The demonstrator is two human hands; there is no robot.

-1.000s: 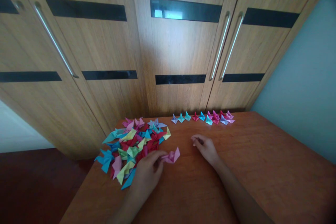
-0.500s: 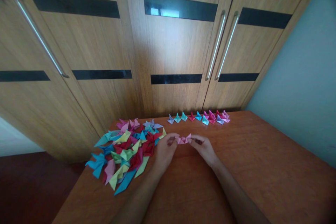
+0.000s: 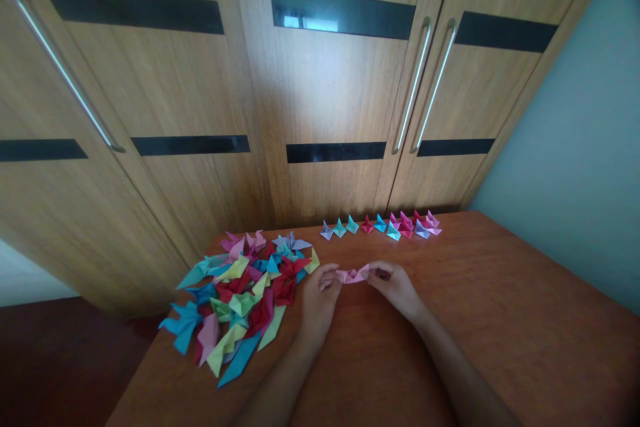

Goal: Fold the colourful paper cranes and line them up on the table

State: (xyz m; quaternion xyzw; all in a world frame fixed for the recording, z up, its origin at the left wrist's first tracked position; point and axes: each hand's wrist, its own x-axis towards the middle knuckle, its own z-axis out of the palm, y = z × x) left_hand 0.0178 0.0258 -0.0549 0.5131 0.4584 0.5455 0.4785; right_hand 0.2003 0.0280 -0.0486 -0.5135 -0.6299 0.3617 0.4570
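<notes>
A small pink origami crane [image 3: 354, 275] is stretched between my two hands, just above the table. My left hand [image 3: 321, 293] pinches one end of it, and my right hand [image 3: 395, 285] pinches the other end. Fingers cover both tips of the folded paper. Just left of my left hand lies a loose heap of folded paper cranes [image 3: 245, 303] in blue, red, pink, green and yellow. Behind my hands, several small cranes [image 3: 367, 225] stand upright in a row along the table's back edge, bunched more closely at the right end.
The brown wooden table [image 3: 500, 320] reaches out to the right. Directly behind it rises a wooden wardrobe [image 3: 330, 100] with long metal handles [image 3: 414, 87] and dark strips. A pale blue wall [image 3: 575, 147] stands at the right, and dark floor [image 3: 75, 353] shows at the lower left.
The pink crane is drawn slightly wider and looks flatter between my fingers. Both hands sit a little lower and farther right in the view, which has shifted slightly.
</notes>
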